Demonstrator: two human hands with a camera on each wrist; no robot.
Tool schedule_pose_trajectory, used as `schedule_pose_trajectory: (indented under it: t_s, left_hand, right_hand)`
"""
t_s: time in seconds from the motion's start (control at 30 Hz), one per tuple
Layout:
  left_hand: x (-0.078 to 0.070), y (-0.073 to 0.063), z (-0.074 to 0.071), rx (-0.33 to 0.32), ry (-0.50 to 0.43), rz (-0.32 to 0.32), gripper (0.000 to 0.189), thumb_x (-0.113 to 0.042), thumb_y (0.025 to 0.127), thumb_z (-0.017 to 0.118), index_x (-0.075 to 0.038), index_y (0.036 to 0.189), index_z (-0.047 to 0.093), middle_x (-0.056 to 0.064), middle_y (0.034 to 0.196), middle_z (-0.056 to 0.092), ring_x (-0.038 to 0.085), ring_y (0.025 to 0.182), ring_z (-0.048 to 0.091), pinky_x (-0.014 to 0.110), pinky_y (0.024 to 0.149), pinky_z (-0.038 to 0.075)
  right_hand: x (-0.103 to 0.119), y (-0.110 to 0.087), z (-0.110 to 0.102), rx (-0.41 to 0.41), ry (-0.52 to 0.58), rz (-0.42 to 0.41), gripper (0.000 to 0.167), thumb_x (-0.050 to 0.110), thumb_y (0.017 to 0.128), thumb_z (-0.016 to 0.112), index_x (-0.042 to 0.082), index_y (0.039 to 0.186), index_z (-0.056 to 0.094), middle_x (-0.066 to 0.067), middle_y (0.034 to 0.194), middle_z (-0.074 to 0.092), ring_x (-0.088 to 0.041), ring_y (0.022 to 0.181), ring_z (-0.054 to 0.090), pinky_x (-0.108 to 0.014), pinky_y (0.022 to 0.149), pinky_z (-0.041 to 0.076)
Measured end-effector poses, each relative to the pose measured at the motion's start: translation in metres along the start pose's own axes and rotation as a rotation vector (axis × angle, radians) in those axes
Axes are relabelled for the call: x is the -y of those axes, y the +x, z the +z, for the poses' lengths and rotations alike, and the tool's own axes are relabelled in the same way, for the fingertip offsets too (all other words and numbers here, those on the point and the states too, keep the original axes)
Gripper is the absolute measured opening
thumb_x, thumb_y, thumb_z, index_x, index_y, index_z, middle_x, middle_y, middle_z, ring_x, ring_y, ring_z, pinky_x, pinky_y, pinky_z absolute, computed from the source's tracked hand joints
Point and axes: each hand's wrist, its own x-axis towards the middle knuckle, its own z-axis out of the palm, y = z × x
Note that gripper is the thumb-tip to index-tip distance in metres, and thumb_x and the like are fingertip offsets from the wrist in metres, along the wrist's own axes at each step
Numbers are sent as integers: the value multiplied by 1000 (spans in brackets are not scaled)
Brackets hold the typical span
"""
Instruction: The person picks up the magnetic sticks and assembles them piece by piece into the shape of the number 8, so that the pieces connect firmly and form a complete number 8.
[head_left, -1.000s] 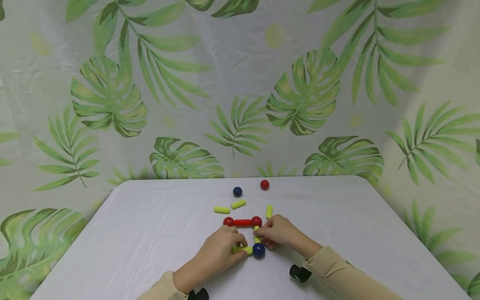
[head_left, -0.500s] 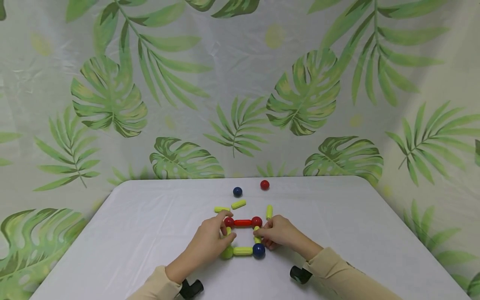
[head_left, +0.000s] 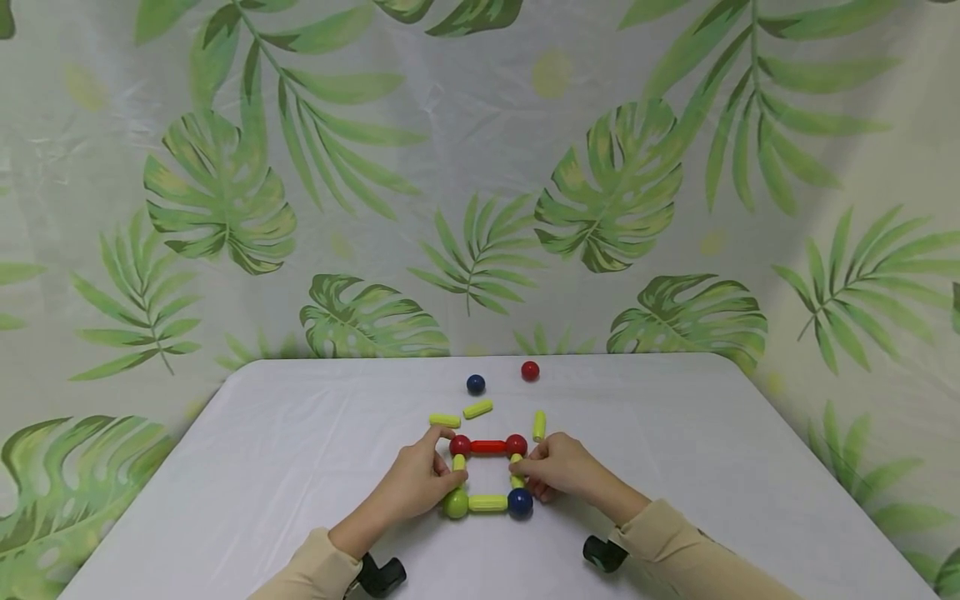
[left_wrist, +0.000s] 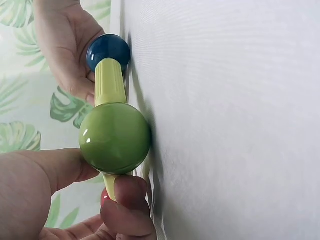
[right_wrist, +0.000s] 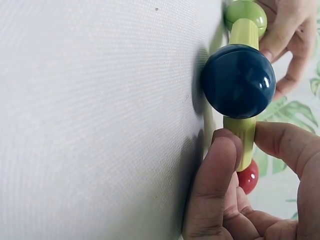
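Four-sided, a frame of balls and rods lies on the white table. Its far side is a red rod between two red balls. A green ball and a dark blue ball form the near corners, joined by a yellow-green rod. My left hand pinches the left yellow-green rod between thumb and fingers, just past the green ball. On the opposite side, my right hand pinches the right yellow-green rod beside the blue ball. Fingers partly cover both side rods.
Beyond the frame lie loose yellow-green rods, one at left, another angled rod and an upright-pointing rod near my right hand. Farther back sit a loose blue ball and a loose red ball. A leaf-patterned curtain hangs behind the table.
My left hand has shifted from the near rod to the left side of the frame, uncovering the green ball and left rod. My right hand keeps its hold on the right rod.
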Motion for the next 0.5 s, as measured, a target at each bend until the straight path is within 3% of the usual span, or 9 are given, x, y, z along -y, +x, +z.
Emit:
schedule_pose_trajectory:
  t_s: [0.5]
  left_hand:
    - [1, 4, 3, 25, -24, -5, 60, -20, 95, 83, -6, 145, 53, 0, 78, 64, 10, 62, 57, 23, 56, 45]
  right_hand:
    - [-6, -3, -5, 14, 11, -20, 29, 33, 95, 83, 9, 83, 73, -4, 69, 71, -12, 57, 64, -24, 60, 58]
